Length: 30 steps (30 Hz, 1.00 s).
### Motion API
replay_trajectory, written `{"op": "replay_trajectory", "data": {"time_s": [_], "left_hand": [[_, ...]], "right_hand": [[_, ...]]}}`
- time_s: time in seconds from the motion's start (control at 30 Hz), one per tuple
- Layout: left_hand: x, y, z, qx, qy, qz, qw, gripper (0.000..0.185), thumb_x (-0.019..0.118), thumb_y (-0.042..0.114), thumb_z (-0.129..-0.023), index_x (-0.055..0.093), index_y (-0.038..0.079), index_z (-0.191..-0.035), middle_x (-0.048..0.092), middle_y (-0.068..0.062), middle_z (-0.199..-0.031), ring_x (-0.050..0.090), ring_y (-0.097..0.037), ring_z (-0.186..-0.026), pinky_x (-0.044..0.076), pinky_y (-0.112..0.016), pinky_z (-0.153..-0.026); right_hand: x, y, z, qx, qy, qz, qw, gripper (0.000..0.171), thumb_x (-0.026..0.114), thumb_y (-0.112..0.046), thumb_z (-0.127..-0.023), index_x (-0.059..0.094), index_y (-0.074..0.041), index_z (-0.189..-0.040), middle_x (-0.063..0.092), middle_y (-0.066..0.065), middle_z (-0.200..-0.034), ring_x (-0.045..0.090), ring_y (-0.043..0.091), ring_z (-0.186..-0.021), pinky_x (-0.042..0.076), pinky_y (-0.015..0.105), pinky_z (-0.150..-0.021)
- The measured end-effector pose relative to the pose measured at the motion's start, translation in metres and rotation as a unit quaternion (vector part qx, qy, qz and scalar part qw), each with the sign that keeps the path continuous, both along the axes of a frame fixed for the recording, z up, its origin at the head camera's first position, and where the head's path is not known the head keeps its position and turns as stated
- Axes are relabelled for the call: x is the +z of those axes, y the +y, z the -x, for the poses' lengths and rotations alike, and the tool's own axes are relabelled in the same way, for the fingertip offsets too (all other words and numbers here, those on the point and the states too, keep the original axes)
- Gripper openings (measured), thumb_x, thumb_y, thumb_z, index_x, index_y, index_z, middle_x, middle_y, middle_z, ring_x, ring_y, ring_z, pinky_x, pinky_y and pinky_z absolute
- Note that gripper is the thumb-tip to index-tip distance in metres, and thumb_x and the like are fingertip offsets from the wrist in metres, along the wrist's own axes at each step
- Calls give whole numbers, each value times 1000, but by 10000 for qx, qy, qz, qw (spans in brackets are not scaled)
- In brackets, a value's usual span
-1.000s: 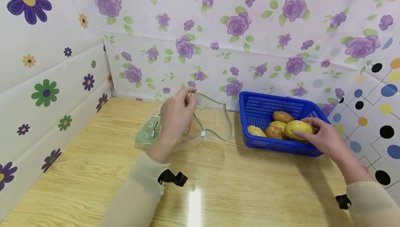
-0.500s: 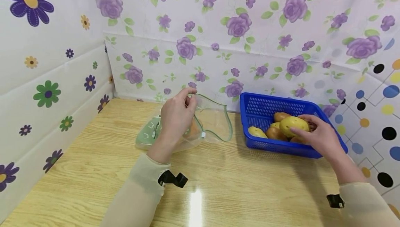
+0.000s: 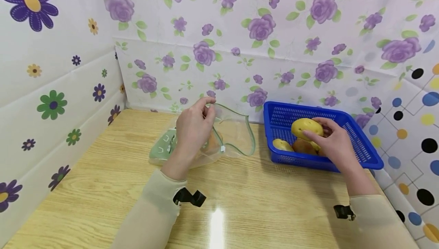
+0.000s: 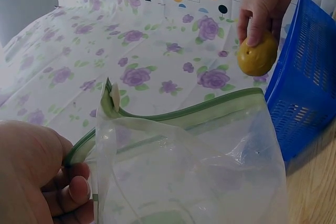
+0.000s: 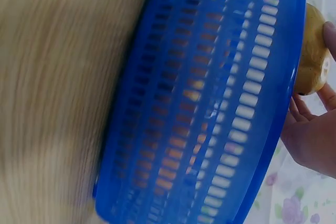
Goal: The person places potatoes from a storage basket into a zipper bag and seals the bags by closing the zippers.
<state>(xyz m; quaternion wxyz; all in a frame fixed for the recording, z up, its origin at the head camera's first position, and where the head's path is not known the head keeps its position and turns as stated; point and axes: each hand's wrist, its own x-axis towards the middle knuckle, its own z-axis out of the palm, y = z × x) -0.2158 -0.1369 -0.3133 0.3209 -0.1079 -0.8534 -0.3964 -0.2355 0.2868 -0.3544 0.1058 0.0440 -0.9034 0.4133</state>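
My right hand (image 3: 334,140) grips a yellow potato (image 3: 306,128), held above the other potatoes in a blue plastic basket (image 3: 302,158). In the left wrist view the same potato (image 4: 257,55) hangs beside the basket's rim, thumb across its front. My left hand (image 3: 195,133) pinches the green edge of a clear zip bag (image 3: 236,133). The bag lies on its side with its mouth spread toward the basket, and a white slider (image 4: 115,97) sits on the zip strip. Something orange-brown shows through the bag beside my left hand; its kind is unclear.
Within the basket lie a pale potato (image 3: 282,144) and a browner potato (image 3: 303,146), others partly hidden. A wooden table (image 3: 260,207) carries everything. Flowered sheeting (image 3: 223,66) stands close behind, and a dotted sheet (image 3: 411,134) borders the right side.
My right hand has lifted the yellow potato and carried it leftward over the basket. My left hand and the bag have stayed in place.
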Motion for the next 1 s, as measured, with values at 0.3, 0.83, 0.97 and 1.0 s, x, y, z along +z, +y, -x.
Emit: {"op": "replay_trajectory", "data": {"time_s": [0.3, 0.83, 0.97, 1.0], "left_hand": [[1, 2, -1, -24, 2, 26, 10000, 29, 58, 12, -107, 79, 9, -128, 63, 1, -68, 44, -17, -49, 31, -33, -48], [0, 3, 0, -57, -34, 4, 10000, 29, 58, 12, -107, 79, 9, -127, 62, 1, -68, 43, -16, -49, 31, -34, -48], [0, 3, 0, -47, -45, 13, 10000, 29, 58, 12, -107, 79, 9, -127, 61, 2, -67, 43, -16, -49, 31, -33, -48], [0, 3, 0, -54, -44, 11, 10000, 29, 58, 12, -107, 79, 9, -127, 61, 2, -67, 42, -16, -49, 31, -33, -48]], "right_hand": [[1, -33, 1, 78, 80, 687, 9976, 76, 80, -50, -100, 54, -15, -163, 57, 14, -154, 59, 23, -129, 52, 12, -89], [17, -85, -11, 520, 390, 1230, 9903, 70, 84, -45, -98, 59, -19, -158, 63, 8, -143, 65, 19, -118, 55, 16, -90], [19, -95, -13, 684, 438, 1357, 9874, 68, 85, -43, -98, 60, -19, -156, 64, 8, -140, 66, 20, -116, 57, 17, -88], [20, -97, -13, 724, 460, 1374, 9868, 67, 85, -42, -98, 60, -18, -156, 64, 8, -140, 66, 21, -116, 57, 17, -88]]}}
